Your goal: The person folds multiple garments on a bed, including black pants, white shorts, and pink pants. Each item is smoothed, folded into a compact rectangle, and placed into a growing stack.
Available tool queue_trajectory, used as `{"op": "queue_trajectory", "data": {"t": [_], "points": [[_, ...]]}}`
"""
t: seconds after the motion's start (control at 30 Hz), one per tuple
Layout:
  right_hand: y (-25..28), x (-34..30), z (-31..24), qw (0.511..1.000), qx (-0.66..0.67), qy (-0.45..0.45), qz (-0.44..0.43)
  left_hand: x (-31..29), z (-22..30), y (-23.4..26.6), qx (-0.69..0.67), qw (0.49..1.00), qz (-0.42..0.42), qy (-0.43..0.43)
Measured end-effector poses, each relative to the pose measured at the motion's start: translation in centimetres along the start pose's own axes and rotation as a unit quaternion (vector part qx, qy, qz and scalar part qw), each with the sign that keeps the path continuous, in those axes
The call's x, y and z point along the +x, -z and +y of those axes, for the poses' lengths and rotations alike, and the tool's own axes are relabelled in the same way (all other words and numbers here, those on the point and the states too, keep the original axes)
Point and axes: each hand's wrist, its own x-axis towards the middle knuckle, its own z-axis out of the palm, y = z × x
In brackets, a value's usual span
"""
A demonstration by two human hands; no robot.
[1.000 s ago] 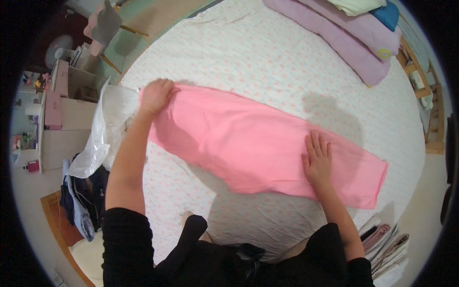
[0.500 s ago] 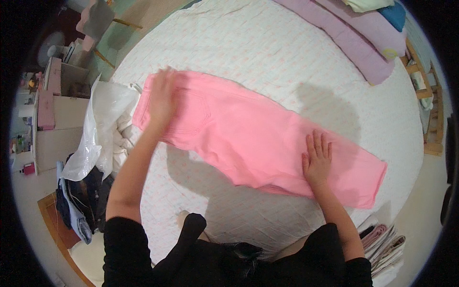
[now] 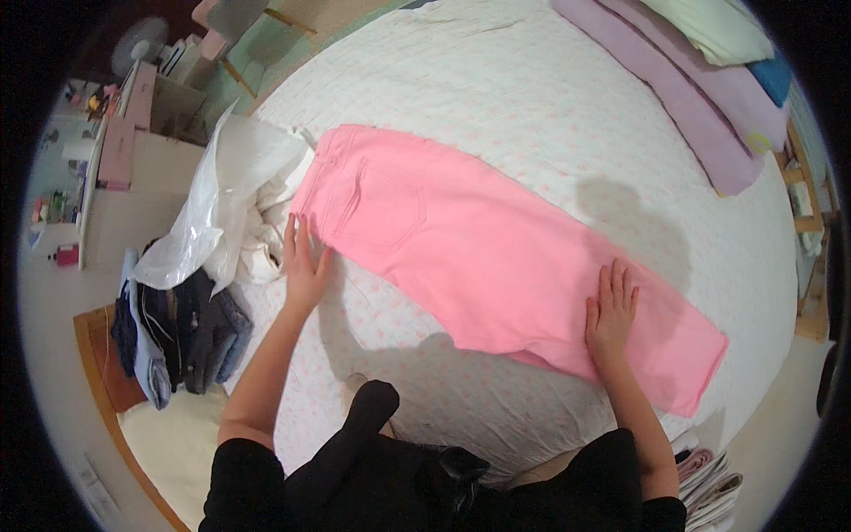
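Observation:
A pair of pink trousers (image 3: 496, 239), folded lengthwise, lies flat across the bed, its waistband up at the left and the leg hems at the lower right. At the near corner of the waistband is my left hand (image 3: 308, 268), fingers stretched out and touching the edge, thumb apart. My right hand (image 3: 612, 312) rests flat on the lower leg part with its fingers extended. A back pocket shows near the waistband.
The trousers lie on a white patterned bedsheet (image 3: 425, 53). Left of them are a clear plastic bag (image 3: 208, 208) with white cloth and a stack of dark and blue clothes (image 3: 191, 332). Folded purple bedding (image 3: 674, 97) lies far right; more folded clothes (image 3: 709, 488) stand near right.
My left hand has slid from on top of the waistband area to its near edge. The pocket and waistband now lie smoother. My right hand stays on the leg; the view has shifted slightly.

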Motion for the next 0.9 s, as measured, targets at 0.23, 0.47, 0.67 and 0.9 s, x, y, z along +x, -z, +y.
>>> {"op": "queue_trajectory", "data": {"t": [0.23, 0.47, 0.67, 0.9], "points": [[2.3, -0.7, -13.6, 0.906, 0.211, 0.336, -0.144, 2.1, 2.4, -3.1, -0.522, 0.678, 0.014, 0.517], [0.3, -0.3, -19.4, 0.930, -0.027, 0.351, -0.105, 5.3, 2.8, -1.7, -0.656, 0.563, -0.016, 0.503], [-1.0, -1.8, -19.2, 0.906, -0.108, 0.408, -0.001, 7.3, 1.9, -3.4, -0.585, 0.618, 0.004, 0.525], [-3.5, -3.6, -20.6, 0.838, -0.271, 0.472, 0.025, 6.8, -0.1, -4.6, -0.500, 0.671, -0.066, 0.544]]}}
